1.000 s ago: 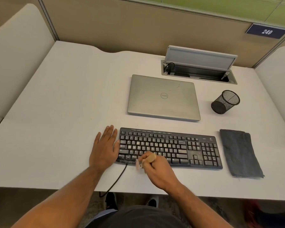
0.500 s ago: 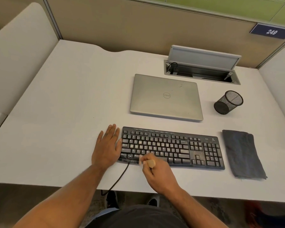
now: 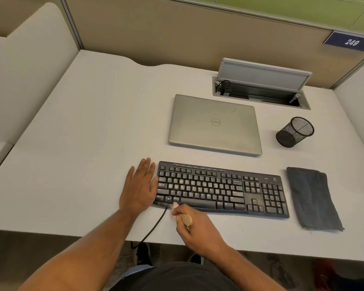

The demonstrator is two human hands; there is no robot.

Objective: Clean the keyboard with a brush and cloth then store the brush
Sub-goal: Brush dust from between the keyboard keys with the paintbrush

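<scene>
A dusty black keyboard [image 3: 223, 189] lies near the front of the white desk [image 3: 82, 143]. My right hand [image 3: 197, 229] grips a small brush [image 3: 183, 216] with a pale wooden handle; its light bristles touch the keyboard's front left edge near the cable. My left hand [image 3: 138, 186] lies flat on the desk, fingers straight, its thumb side against the keyboard's left end. A folded dark grey cloth [image 3: 312, 198] lies just right of the keyboard. A black mesh pen cup [image 3: 294, 132] stands behind the cloth, tilted in view.
A closed silver laptop [image 3: 215, 123] sits behind the keyboard. Behind it a cable box [image 3: 260, 89] in the desk has its lid raised. The keyboard's black cable [image 3: 153, 225] runs off the front desk edge. Partition walls enclose the desk.
My right hand has drawn the brush left and toward me, from the lower key rows to the keyboard's front left edge. My left hand has stayed in place.
</scene>
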